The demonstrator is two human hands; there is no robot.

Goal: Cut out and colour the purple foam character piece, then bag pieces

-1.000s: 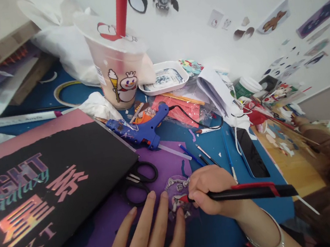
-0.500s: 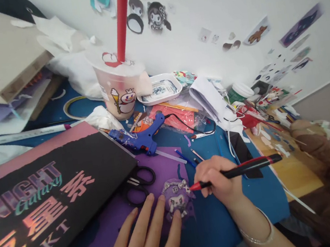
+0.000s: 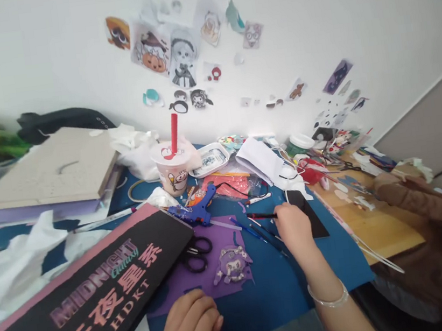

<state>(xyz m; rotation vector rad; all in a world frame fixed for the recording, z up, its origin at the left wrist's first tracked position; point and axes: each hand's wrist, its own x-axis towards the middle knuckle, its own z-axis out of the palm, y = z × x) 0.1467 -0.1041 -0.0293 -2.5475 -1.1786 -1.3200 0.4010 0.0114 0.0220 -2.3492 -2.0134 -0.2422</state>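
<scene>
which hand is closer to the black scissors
Left. The left hand is just on the near side of the black scissors; the right hand is farther off to their right, holding a pen.

left hand [image 3: 189, 324], fingers curled, now rests clear of the purple cartoon-character cutout [image 3: 232, 265]; right hand [image 3: 294, 229] has shifted the slim black-and-red pen [image 3: 262, 215] away.

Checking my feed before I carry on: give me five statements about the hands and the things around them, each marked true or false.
1. The right hand holds a pen. True.
2. A blue glue gun lies between the cup and the scissors. True.
3. The left hand grips the scissors. False: it is apart from them, fingers curled.
4. The cartoon cutout lies on a purple sheet. True.
5. The straw is green. False: it is red.
</scene>
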